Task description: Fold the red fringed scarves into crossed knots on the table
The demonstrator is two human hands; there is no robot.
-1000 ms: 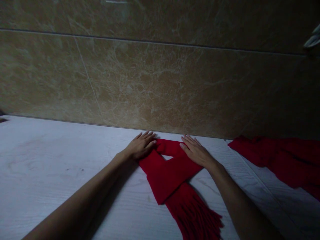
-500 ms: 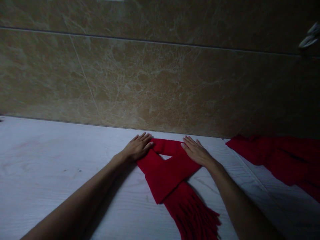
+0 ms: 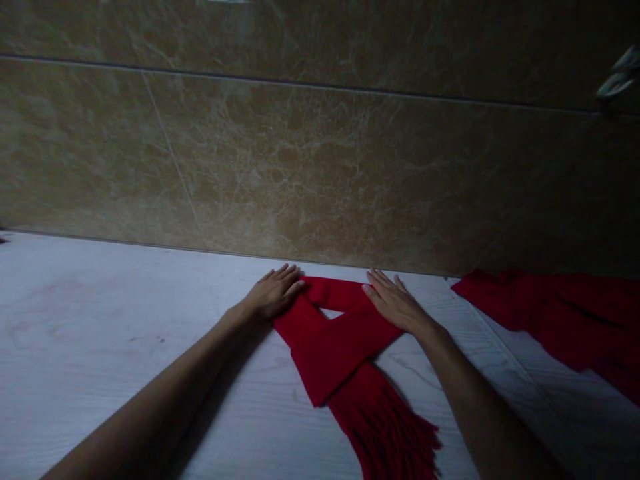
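Note:
A red fringed scarf (image 3: pixel 333 347) lies folded on a white wood-grain table (image 3: pixel 100 347), its two ends crossed over each other and a small triangle of table showing inside the loop. My left hand (image 3: pixel 275 292) rests flat on the loop's left corner, fingers stretched out. My right hand (image 3: pixel 394 300) lies flat on the loop's right corner, fingers also stretched out. The fringe (image 3: pixel 395 433) points toward the table's near edge.
A second piece of red cloth (image 3: pixel 560 320) lies at the right on the table. A brown marble-tiled wall (image 3: pixel 300 160) rises directly behind the scarf. A pale object (image 3: pixel 617 77) shows at the upper right edge.
Both hands have stayed flat on the scarf's far corners; only the view has shifted slightly.

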